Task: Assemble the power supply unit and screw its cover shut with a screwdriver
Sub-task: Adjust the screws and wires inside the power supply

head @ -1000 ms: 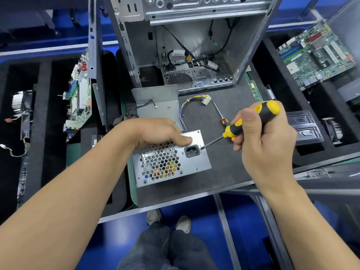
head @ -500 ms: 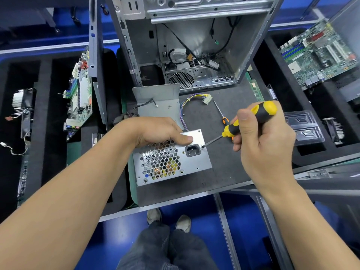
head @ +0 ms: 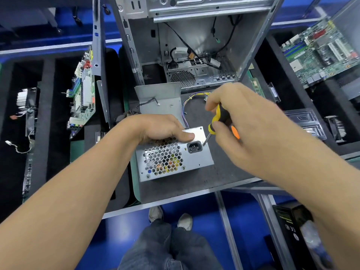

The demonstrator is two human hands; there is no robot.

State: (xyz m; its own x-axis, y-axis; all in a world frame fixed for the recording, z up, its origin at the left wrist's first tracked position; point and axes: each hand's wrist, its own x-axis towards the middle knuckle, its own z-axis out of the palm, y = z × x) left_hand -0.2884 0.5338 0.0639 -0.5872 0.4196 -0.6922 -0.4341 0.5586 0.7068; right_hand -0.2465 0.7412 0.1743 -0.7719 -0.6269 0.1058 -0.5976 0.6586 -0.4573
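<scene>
Legs and shoes (head: 171, 221): bottom centre of the frame, on blue floor, below the bench edge.
Left hand (head: 161, 128): centre of the frame; palm down on the top of the power supply unit, thumb laid along its upper front edge, fingers curled over the far side, steadying it.
Power supply unit (head: 173, 154): centre of the frame, on the dark mat (head: 224, 172); honeycomb grille and black mains socket (head: 194, 147) face the camera; cover already on.
Right hand (head: 245, 129): just right of centre; fingers wrapped round the screwdriver (head: 220, 117) handle; shaft slants down-left, tip at a spot just right of the socket; whether a screw sits there is too small to tell.
Handling: a stiff sheet-metal box, probably fairly heavy and slick on its faces, so likely to skate under the driver's push; best held from above across the top edges, clear of the grille and of the wire bundle (head: 191, 100) trailing behind it.
Loose metal plate (head: 157, 98): just beyond the unit, above centre.
Computer case (head: 194, 45): top centre, open.
Circuit boards (head: 319, 53): upper right and centre left, in trays.
</scene>
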